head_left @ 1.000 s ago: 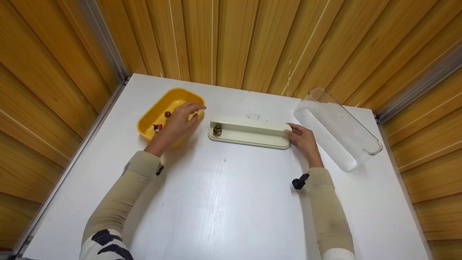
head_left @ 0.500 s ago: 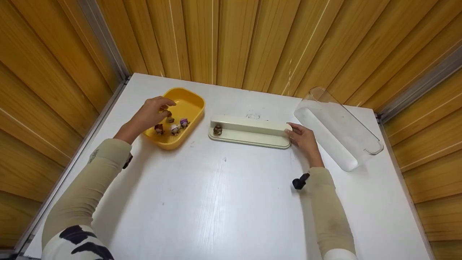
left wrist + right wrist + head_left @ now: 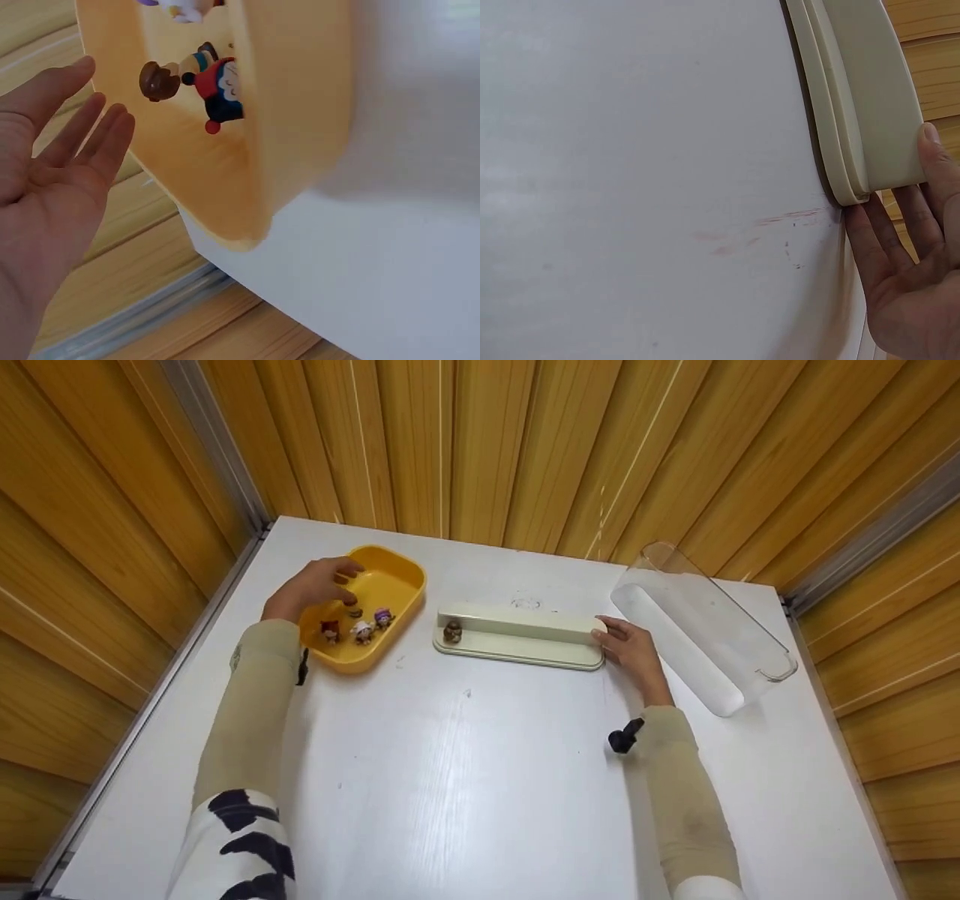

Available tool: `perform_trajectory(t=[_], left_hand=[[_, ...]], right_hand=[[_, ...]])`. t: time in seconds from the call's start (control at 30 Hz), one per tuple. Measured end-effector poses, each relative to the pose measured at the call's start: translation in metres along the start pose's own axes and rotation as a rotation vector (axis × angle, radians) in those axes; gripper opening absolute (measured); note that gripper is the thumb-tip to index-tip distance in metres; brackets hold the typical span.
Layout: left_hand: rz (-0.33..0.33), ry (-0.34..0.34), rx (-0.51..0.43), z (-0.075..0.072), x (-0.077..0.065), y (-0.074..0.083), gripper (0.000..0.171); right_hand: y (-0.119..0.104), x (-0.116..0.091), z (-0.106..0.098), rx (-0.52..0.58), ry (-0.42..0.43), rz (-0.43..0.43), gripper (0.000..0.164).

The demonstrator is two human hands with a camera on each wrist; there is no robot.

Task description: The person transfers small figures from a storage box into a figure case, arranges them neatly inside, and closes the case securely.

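My left hand (image 3: 321, 583) reaches over the yellow tub (image 3: 415, 598), its fingers spread and loosely bent. Just below the fingertips lies a brown-haired figurine (image 3: 160, 81), with a gap to the hand in the left wrist view. Beside it in the tub are a red-hatted figurine (image 3: 330, 631), a white-hatted one (image 3: 363, 631) and a purple-hatted one (image 3: 383, 618). At the right end of a cream stepped display base (image 3: 525, 646), my right hand (image 3: 631, 654) holds its corner, thumb on the raised step (image 3: 889, 97) and fingers against the end. A brown figurine (image 3: 452, 631) stands at the base's left end.
A clear plastic cover (image 3: 697, 622) lies slanted at the right of the white table (image 3: 465, 780). Wood-panelled walls (image 3: 487, 442) rise behind the table and along both sides. Faint marks show on the tabletop near the base.
My left hand moved from the tub's right part to its left side, uncovering the figurines, then shifted slightly right over the brown-haired one. My right hand and the base stayed in place.
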State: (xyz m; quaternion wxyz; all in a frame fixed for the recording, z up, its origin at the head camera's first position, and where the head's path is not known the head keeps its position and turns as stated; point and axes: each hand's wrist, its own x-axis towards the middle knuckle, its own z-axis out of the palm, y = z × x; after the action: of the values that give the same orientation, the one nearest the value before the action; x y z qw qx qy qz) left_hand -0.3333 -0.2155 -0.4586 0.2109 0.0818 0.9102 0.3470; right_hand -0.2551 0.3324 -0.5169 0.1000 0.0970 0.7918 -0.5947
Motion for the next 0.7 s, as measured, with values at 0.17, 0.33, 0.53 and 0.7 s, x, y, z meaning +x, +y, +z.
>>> perform_trajectory(t=[0.17,0.33,0.53,0.7], left_hand=[[-0.136,-0.038,-0.101,0.006,0.005,-0.009,0.056],[-0.205,0.015,-0.245,0.022,0.007,-0.015,0.059],[-0.2,0.068,-0.215,0.027,0.008,-0.021,0.052],[-0.303,0.084,-0.305,0.028,0.005,-0.025,0.046]], right_hand=[[0.017,0.009,-0.003,0.0,0.01,-0.03,0.063],[0.026,0.014,-0.003,0.016,0.016,-0.061,0.063],[0.016,0.009,0.002,0.024,0.004,-0.048,0.061],[0.002,0.0,0.004,0.04,-0.023,-0.015,0.057]])
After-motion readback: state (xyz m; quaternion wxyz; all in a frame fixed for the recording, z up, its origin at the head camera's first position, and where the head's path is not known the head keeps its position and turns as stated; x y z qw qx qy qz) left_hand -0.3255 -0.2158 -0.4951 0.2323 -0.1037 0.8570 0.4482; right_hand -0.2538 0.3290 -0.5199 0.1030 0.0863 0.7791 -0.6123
